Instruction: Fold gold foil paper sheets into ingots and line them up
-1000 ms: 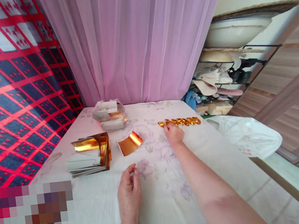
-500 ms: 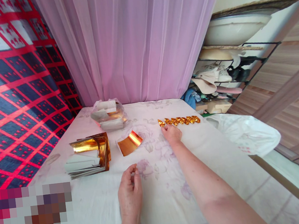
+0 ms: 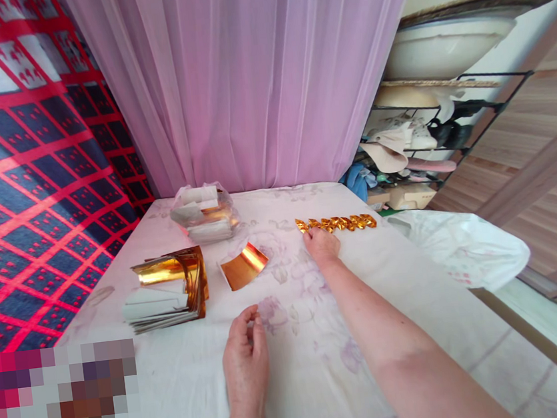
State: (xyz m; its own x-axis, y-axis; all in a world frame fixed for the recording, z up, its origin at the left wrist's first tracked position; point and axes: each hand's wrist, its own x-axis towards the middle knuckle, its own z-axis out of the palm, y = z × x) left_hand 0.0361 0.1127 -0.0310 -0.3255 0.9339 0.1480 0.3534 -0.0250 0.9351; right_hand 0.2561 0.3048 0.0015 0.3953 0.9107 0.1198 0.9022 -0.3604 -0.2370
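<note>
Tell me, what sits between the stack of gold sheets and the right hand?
A single curled gold sheet lies between the stack and right hand, in the head view.

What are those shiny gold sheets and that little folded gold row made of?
The gold sheets look like foil-faced paper: mirror-bright fronts, white backs. The folded gold row by the right hand looks like the same foil paper, creased and glinting.

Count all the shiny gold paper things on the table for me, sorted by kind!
Row of small folded gold foil pieces, touched by the right hand: 1
Stack of flat gold foil sheets: 1
Single curved gold foil sheet: 1
Clear plastic bag of gold and white sheets: 1
Total: 4
The pieces in the row are too small to count exactly.
</note>
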